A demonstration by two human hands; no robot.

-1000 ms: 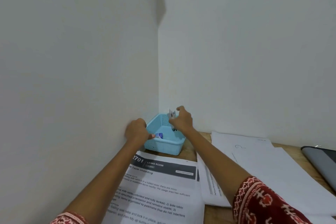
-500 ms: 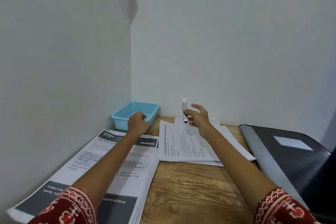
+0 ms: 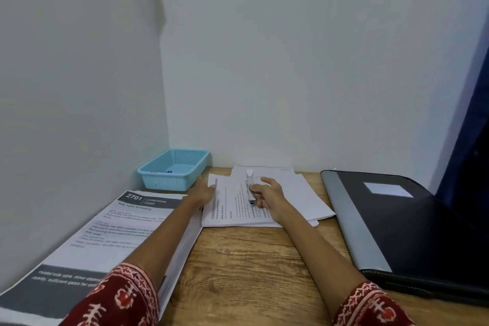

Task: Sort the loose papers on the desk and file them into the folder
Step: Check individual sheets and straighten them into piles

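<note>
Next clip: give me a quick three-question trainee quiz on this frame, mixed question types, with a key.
1. True or false: the right hand grips a white stapler over the middle papers.
2. Where does the blue basket stand? A) on the folder B) in the far left corner of the desk C) on the left stack
3. Fill in: the black folder lies to the ____ of the middle papers.

Key:
1. true
2. B
3. right; it is closed, and the left hand touches the middle papers' left edge beside the left stack.
</note>
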